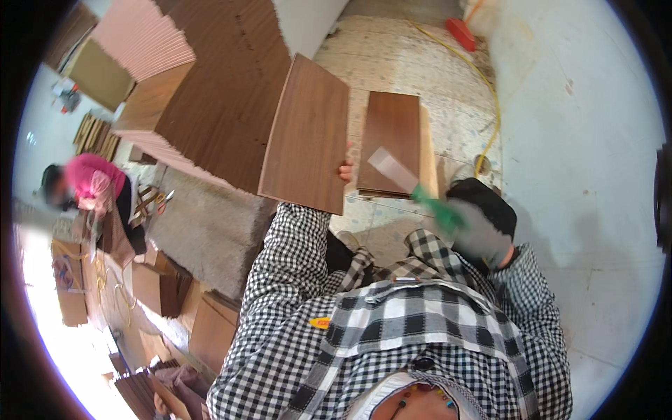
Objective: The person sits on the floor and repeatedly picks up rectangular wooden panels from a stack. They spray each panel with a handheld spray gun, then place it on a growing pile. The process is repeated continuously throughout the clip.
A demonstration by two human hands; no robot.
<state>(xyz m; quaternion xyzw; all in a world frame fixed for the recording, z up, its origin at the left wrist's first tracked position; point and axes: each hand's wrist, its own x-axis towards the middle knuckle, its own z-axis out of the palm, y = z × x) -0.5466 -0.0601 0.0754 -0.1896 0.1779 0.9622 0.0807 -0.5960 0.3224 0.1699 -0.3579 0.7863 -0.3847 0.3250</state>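
Note:
My left hand [346, 171] holds up a brown wood-grain board [308, 136]; only its fingertips show, curled round the board's right edge. The rest of that hand is hidden behind the board. In a grey glove, my right hand [483, 234] grips a putty knife [397, 171] with a green handle and a wide pale blade, smeared by motion. Its blade appears over a small stack of similar boards [392, 133] lying low in front of me, to the right of the held board. Whether the blade touches the stack I cannot tell.
A tall stack of brown boards [220, 91] rises at the far left. A pale wall [595, 175] runs along my right. On the tiled floor lie a yellow hose [493, 91] and a red object [460, 35]. Another person in pink [94, 178] bends over boards at left.

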